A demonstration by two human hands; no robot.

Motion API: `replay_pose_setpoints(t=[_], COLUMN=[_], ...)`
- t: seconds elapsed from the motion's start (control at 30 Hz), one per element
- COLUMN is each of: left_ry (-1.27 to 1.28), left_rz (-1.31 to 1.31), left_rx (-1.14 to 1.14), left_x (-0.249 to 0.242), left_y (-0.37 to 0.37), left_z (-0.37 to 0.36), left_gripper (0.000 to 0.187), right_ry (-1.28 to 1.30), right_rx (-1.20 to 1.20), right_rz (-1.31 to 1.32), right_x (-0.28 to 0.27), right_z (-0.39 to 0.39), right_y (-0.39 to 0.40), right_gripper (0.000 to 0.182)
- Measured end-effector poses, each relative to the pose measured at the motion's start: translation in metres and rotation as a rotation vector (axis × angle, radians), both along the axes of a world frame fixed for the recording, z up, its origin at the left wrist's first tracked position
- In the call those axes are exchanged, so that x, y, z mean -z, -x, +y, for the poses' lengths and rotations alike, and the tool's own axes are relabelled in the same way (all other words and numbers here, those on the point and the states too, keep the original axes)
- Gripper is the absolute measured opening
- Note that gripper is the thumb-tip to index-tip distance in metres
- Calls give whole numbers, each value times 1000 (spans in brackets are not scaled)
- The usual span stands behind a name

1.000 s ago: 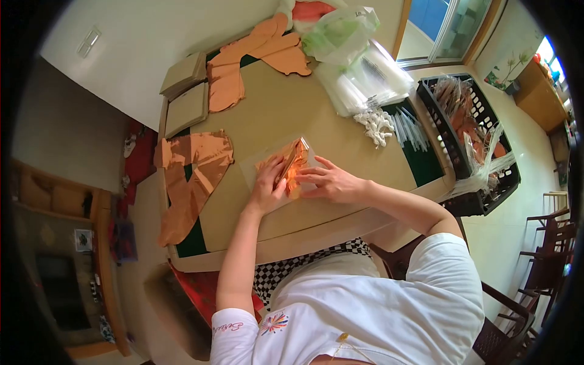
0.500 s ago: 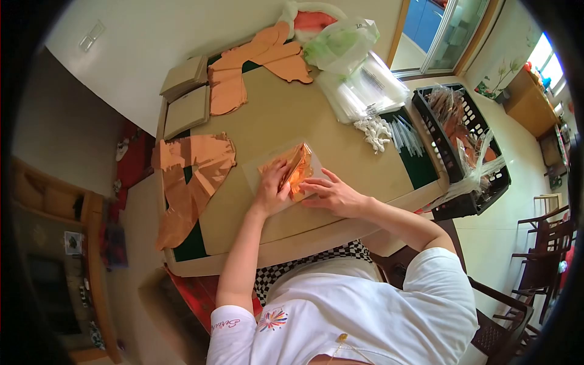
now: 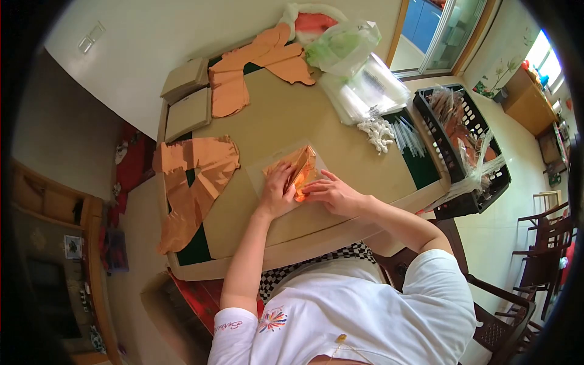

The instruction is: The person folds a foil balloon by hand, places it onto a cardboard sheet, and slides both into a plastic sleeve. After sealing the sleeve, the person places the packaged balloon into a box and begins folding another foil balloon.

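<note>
A shiny copper-coloured foil balloon [image 3: 308,159], flat and partly folded, lies on a clear plastic bag [image 3: 258,176] near the table's front edge. My left hand [image 3: 278,190] rests on its left part, fingers stretched out and pressed flat over the foil. At its lower right edge is my right hand [image 3: 336,193], fingertips closed on the crumpled foil; the thumb is mostly hidden. To the left lies a larger spread of flat copper foil balloons [image 3: 198,176]. More of them [image 3: 231,82] are laid along the back of the table.
Brown cardboard pieces [image 3: 188,112] sit at the back left. A stack of clear plastic bags [image 3: 365,91], a greenish plastic bag [image 3: 344,45], white ribbon bundles [image 3: 378,135] and clear straws [image 3: 409,137] lie at the right. A black crate [image 3: 435,137] holding wrapped foil stands beside the table.
The right fingers have drawn closer together at the foil's lower edge. The foil's raised fold lies flatter and wider. My left hand stays on it, and the view has shifted slightly.
</note>
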State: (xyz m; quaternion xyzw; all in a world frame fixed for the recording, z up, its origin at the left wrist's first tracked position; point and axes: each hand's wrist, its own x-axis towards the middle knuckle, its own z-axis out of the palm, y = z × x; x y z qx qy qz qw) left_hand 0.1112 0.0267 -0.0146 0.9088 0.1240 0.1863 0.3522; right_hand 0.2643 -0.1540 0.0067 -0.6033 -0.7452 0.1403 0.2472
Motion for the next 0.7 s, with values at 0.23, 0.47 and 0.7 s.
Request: replay_pose_setpoints(t=[0.23, 0.47, 0.7], left_ry=[-15, 253, 352], left_rz=[-16, -54, -68], left_rx=[9, -6, 3], left_x=[1, -7, -10], left_y=[-1, 0, 1], left_z=[2, 3, 7], left_gripper=[48, 48, 51], right_ry=[-104, -145, -181], right_rx=[49, 124, 238], right_rz=[-44, 99, -33], right_x=[1, 14, 16], right_z=[6, 25, 45], right_y=[0, 0, 1], right_gripper=[55, 48, 38])
